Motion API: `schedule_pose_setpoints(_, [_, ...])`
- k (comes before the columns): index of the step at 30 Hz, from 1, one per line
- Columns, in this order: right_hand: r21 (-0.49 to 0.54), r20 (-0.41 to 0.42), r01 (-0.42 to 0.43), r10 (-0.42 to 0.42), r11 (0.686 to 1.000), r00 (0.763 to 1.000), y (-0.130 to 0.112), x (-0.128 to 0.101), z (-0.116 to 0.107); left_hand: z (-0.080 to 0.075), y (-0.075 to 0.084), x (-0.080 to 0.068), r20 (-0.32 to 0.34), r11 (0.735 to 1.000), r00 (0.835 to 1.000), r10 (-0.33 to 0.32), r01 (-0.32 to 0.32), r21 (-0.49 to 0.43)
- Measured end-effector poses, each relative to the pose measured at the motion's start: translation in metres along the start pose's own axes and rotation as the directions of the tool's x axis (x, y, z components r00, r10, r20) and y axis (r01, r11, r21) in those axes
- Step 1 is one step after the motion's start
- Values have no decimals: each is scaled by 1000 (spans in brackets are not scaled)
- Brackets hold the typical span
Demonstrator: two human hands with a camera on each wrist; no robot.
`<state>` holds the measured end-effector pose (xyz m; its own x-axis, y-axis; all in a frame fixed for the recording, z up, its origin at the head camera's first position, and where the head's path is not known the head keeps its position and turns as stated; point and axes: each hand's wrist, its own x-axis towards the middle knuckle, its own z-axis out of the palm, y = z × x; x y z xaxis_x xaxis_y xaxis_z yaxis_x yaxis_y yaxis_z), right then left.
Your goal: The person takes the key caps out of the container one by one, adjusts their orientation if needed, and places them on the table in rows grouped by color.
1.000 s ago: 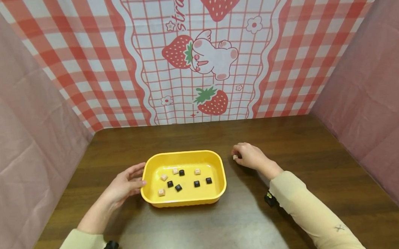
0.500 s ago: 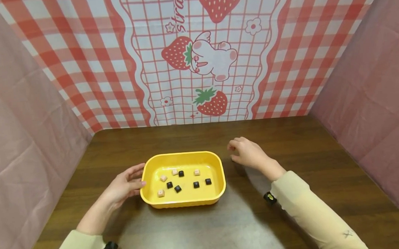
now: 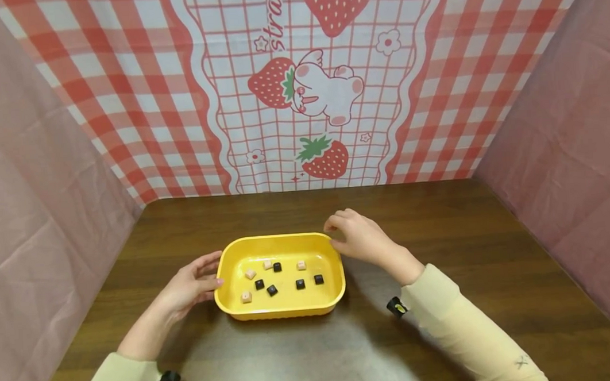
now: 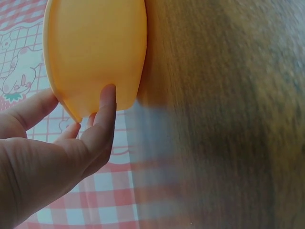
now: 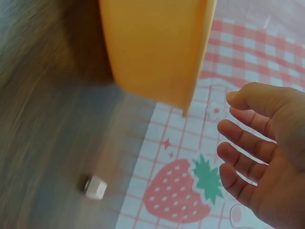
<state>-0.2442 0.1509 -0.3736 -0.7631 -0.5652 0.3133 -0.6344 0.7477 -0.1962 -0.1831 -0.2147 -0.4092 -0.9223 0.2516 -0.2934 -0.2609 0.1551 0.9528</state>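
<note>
A yellow plastic tray (image 3: 280,314) sits on the table with several small black keycaps (image 3: 272,290) and beige keycaps (image 3: 245,297) loose on its floor. My left hand (image 3: 188,286) rests at the tray's left end, its fairly straight fingers against the outer wall and rim. At the right end, my right hand (image 3: 361,239) hovers by the far corner, fingers loosely bent and holding nothing. A single pale keycap (image 5: 96,188) lies on the table outside the tray in the right wrist view; the right hand and arm hide it from the head view.
The brown wooden table (image 3: 293,364) meets a red and white strawberry-print cloth (image 3: 300,98) at its back edge. Pink cloths hang on the left side (image 3: 41,198) and the right side (image 3: 566,142). Dark wrist cameras sit below both pale sleeves.
The right hand was at a beige keycap right of the tray; it has let go, lifted, and moved left to the tray's rim. Left hand and tray stay put.
</note>
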Motion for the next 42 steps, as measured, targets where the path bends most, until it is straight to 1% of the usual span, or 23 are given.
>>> schedule_pose_setpoints(8, [6,70,-13,12,1000,997,-15,10,12,-1,-2,0,0,1000,1000,3,-3,5])
schedule_pose_setpoints(16, [18,95,-27,25,999,995,-23,15,30,-2,-3,3,-2,1000,1000,14,-14,8])
schedule_pose_setpoints(21, [-16,89,16,-14,1000,996,-23,18,41,-2,-3,4,4,1000,1000,15,-15,4])
schedule_pose_setpoints(25, [-30,100,37,-34,999,994,-26,19,47,-2,-3,4,3,1000,1000,12,-12,8])
schedule_pose_setpoints(31, [-39,156,45,-38,998,987,-34,20,53,-1,-3,3,1,1000,1000,4,-4,4])
schedule_pose_setpoints(34, [-62,184,58,-46,996,982,-36,21,58,-1,-2,3,-1,1000,1000,0,0,4])
schedule_pose_setpoints(42, [-125,241,64,-32,990,970,-38,23,67,-2,-2,2,-2,1000,1000,1,-1,5])
